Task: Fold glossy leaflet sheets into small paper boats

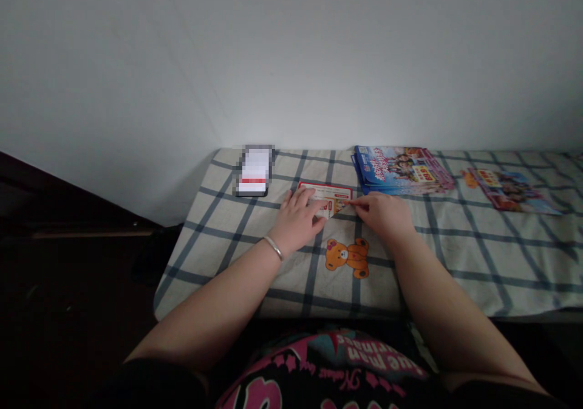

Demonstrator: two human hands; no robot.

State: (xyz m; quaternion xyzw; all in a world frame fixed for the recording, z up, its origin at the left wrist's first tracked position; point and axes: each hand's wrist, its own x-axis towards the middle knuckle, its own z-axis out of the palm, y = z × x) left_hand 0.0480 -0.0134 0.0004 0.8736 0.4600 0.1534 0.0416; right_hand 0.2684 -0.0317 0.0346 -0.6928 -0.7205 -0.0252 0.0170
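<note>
Midway through folding, it seems: in the head view the left hand (pixel 298 217) presses spread on a leaflet (pixel 330 191) on the desk (pixel 218 239). The right hand (pixel 382 214) pinches its one diagonal crease; a stack (pixel 401 169) lies at 1 o'clock.

Just the one head cam here, looking forward and down across the table (pixel 218 226) from its near edge toward the wall (pixel 291 62), fairly close.
</note>
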